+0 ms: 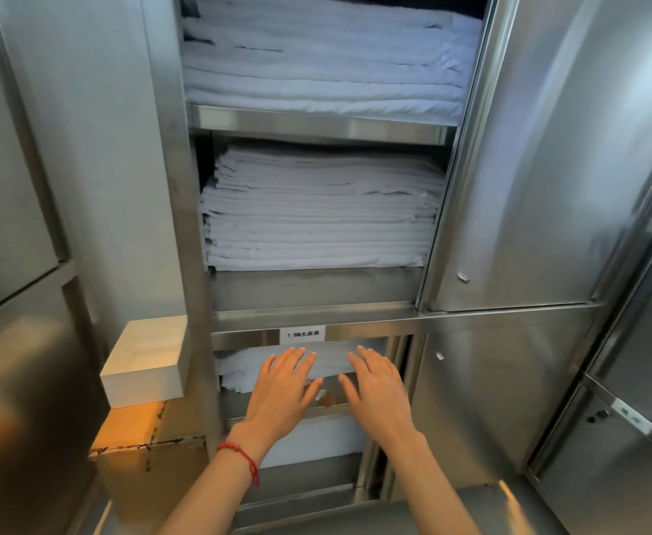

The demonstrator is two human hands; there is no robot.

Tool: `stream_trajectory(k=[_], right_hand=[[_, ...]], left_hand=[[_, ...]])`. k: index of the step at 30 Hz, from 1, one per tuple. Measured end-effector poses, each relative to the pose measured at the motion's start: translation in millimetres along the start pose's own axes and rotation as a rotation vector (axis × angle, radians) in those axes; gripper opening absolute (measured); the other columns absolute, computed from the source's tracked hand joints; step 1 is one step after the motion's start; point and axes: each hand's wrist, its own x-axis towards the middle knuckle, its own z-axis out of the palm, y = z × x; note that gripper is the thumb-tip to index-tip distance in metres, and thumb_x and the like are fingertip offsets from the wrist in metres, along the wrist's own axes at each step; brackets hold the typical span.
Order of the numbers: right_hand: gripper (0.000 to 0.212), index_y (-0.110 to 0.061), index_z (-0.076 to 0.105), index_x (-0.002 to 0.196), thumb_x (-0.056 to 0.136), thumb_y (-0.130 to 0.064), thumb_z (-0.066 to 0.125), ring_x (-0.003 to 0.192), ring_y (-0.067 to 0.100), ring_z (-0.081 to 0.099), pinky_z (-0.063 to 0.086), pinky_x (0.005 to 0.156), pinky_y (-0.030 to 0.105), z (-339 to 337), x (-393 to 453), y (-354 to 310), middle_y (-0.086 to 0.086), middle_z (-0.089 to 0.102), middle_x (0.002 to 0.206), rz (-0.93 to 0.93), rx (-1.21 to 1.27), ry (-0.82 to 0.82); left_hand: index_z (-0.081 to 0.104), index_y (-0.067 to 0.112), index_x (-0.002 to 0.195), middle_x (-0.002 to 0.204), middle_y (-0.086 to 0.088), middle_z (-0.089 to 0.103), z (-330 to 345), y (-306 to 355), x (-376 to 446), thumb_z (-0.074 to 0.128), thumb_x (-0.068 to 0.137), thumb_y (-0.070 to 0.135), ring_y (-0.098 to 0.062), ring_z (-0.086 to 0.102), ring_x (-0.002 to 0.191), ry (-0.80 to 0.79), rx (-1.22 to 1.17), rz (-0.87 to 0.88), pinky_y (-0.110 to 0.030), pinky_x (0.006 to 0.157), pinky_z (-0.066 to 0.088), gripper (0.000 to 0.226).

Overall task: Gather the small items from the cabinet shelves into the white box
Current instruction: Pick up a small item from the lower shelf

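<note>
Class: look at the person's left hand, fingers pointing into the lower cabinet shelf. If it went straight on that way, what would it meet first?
Probably the stack of folded white linen on that shelf: the left hand, open and flat, points straight at it. Depth is unclear, so the gap is uncertain.

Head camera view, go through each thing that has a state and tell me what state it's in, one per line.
Left hand: open, empty, fingers spread.
Right hand: open, empty, fingers spread.
White box: closed, sitting on a cardboard carton.
Cardboard carton: taped shut.
Cabinet: open, shelves showing.
Folded linens: stacked flat.
Small items: on the shelf between the hands.
</note>
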Motion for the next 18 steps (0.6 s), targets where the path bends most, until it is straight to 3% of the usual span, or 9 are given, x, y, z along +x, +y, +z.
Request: stream_trajectory(k=[2, 6, 11, 18], right_hand=[[0.048, -0.015, 0.073, 0.098, 0.083, -0.041, 0.037, 0.095, 0.021, 0.069, 0.055, 0.079, 0.037, -3, -1, 17, 0.006, 0.071, 0.104, 0.002, -0.007, 0.008], [0.047, -0.015, 0.073, 0.097, 0.083, -0.041, 0.037, 0.094, 0.02, 0.069, 0.056, 0.078, 0.037, -9, -5, 43, 0.005, 0.071, 0.102, 0.007, -0.007, 0.028], [0.039, -0.014, 0.072, 0.103, 0.082, -0.039, 0.051, 0.098, 0.021, 0.068, 0.052, 0.084, 0.037, -4, -10, 62, 0.005, 0.07, 0.107, 0.019, 0.011, 0.012], [0.04, -0.013, 0.069, 0.11, 0.081, -0.037, 0.055, 0.105, 0.021, 0.065, 0.047, 0.09, 0.036, 24, 0, 70, 0.006, 0.068, 0.113, 0.008, 0.056, -0.016]], left_hand=[[0.073, 0.016, 0.1, 0.1, -0.002, 0.072, 4, 15, 6, 0.028, 0.092, 0.047, -0.02, 0.069, 0.094, -0.006, -0.005, 0.002, -0.037, 0.075, 0.055, 0.056], [0.073, 0.017, 0.102, 0.102, -0.001, 0.071, 11, 36, 16, 0.005, 0.099, 0.048, -0.019, 0.068, 0.095, -0.024, -0.02, -0.004, -0.037, 0.075, 0.055, 0.075], [0.072, 0.015, 0.103, 0.103, -0.003, 0.07, 23, 53, 20, 0.003, 0.099, 0.048, -0.02, 0.068, 0.095, 0.0, -0.019, 0.016, -0.037, 0.077, 0.055, 0.076], [0.071, 0.015, 0.104, 0.105, -0.003, 0.07, 44, 44, 31, 0.035, 0.084, 0.043, -0.02, 0.068, 0.096, -0.054, -0.019, 0.001, -0.038, 0.078, 0.055, 0.05]])
